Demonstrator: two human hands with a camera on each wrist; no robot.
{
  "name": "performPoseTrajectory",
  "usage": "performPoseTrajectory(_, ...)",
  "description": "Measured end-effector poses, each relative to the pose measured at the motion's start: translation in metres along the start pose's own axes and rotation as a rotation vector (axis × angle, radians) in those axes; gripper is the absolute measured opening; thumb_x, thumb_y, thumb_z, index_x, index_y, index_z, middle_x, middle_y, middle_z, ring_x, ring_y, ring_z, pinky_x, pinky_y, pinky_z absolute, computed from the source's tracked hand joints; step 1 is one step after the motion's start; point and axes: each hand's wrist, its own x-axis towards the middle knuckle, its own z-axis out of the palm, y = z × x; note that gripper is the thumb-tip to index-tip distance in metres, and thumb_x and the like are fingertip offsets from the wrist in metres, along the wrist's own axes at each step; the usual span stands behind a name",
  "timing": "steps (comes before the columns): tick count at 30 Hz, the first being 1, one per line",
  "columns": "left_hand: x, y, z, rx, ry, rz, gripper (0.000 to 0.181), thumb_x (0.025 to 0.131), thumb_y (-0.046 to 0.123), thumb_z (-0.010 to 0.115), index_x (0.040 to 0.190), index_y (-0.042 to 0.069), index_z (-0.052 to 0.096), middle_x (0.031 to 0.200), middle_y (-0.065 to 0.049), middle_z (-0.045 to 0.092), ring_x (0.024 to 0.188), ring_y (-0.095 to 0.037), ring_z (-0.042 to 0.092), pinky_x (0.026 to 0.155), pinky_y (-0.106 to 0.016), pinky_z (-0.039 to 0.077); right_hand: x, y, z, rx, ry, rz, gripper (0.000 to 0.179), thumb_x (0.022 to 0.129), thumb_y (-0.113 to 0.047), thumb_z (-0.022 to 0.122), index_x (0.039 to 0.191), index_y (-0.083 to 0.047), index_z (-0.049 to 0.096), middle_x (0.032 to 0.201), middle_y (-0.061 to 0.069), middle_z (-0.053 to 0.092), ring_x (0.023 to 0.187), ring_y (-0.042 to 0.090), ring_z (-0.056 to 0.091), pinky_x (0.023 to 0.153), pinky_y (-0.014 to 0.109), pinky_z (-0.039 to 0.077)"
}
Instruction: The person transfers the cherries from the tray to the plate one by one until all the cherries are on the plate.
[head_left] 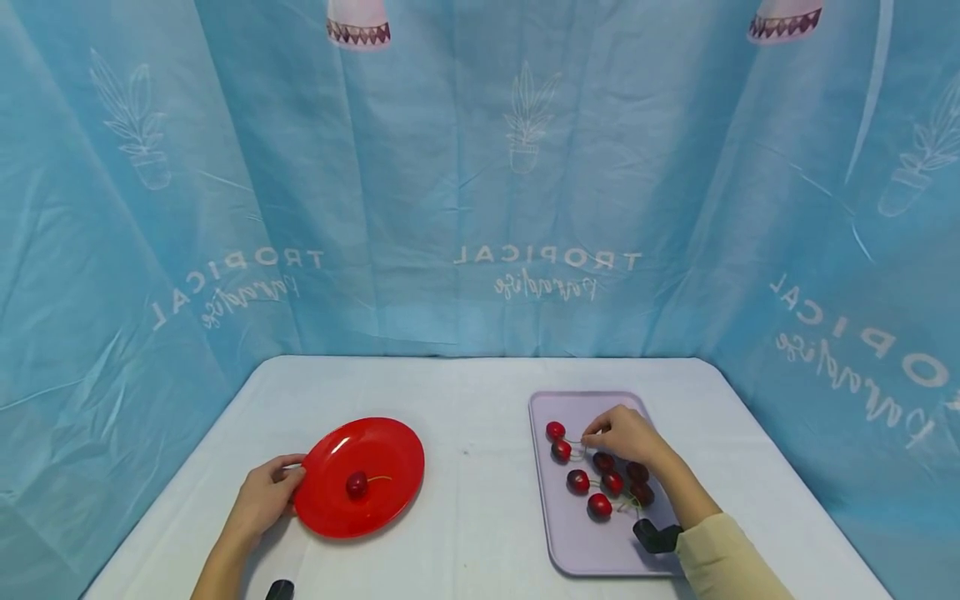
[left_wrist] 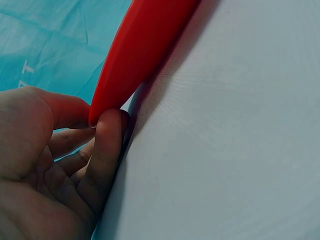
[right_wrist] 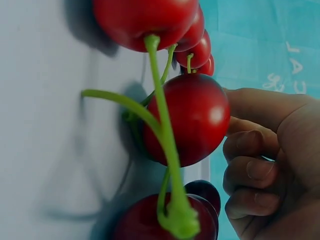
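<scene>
My left hand point(head_left: 266, 497) pinches the left rim of a round red plate point(head_left: 397, 454) between thumb and fingers; the left wrist view shows the plate's edge tilted up off the white table at that side. One dark red cherry point(head_left: 356, 484) with its stem lies on the plate. Over a lilac tray point(head_left: 600, 550), my right hand point(head_left: 626, 433) reaches down with fingers bent, its fingertips right at the stems of two red cherries point(head_left: 561, 451). In the right wrist view a nearer cherry point(right_wrist: 192, 120) hides those fingertips, so I cannot tell whether they hold a stem.
Several more cherries point(head_left: 612, 482), some bright red and some darker, lie grouped in the tray below the right hand. A black wrist device point(head_left: 656, 537) hangs over the tray's lower right. Blue printed curtains point(head_left: 480, 200) enclose the white table point(head_left: 465, 500) at the back and sides.
</scene>
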Motion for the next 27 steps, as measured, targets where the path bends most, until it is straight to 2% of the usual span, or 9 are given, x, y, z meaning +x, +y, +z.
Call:
performPoseTrajectory(5, 0.0, 0.0, 0.001, -0.001, -0.002, -0.004, 0.042, 0.096, 0.017, 0.053, 0.132, -0.005, 0.047, 0.106, -0.022, 0.062, 0.073, -0.02, 0.061, 0.058, -0.026, 0.054, -0.003, 0.0, 0.001, -0.043, -0.014, 0.013, 0.007, 0.08, -0.019, 0.077, 0.081, -0.013, 0.077, 0.075, -0.005, 0.067, 0.067, 0.015, 0.055, 0.062, 0.032, 0.048)
performPoseTrajectory(10, 0.0, 0.0, 0.001, -0.005, -0.001, -0.006, 0.043, 0.096, 0.016, 0.053, 0.132, -0.005, 0.048, 0.107, -0.022, 0.062, 0.073, -0.02, 0.061, 0.058, -0.024, 0.054, -0.004, -0.001, 0.001, -0.061, -0.01, -0.015, 0.004, 0.08, -0.016, 0.076, 0.078, -0.013, 0.076, 0.071, -0.006, 0.066, 0.066, 0.015, 0.054, 0.061, 0.032, 0.047)
performPoseTrajectory(21, 0.0, 0.0, 0.0, 0.011, -0.003, 0.016, 0.043, 0.097, 0.02, 0.053, 0.133, -0.003, 0.048, 0.109, -0.02, 0.061, 0.077, -0.021, 0.061, 0.061, -0.026, 0.054, -0.005, -0.007, -0.006, 0.017, -0.02, -0.058, 0.01, 0.087, -0.018, 0.069, 0.086, -0.01, 0.075, 0.074, -0.001, 0.064, 0.067, 0.018, 0.052, 0.06, 0.033, 0.046)
performPoseTrajectory(27, -0.003, 0.001, -0.001, 0.0, -0.004, 0.015, 0.042, 0.097, 0.019, 0.052, 0.132, -0.003, 0.048, 0.111, -0.024, 0.06, 0.078, -0.022, 0.061, 0.057, -0.022, 0.052, -0.002, -0.012, -0.003, 0.054, -0.017, -0.041, 0.014, 0.088, -0.022, 0.07, 0.092, -0.01, 0.076, 0.079, 0.0, 0.066, 0.071, 0.019, 0.053, 0.062, 0.032, 0.047)
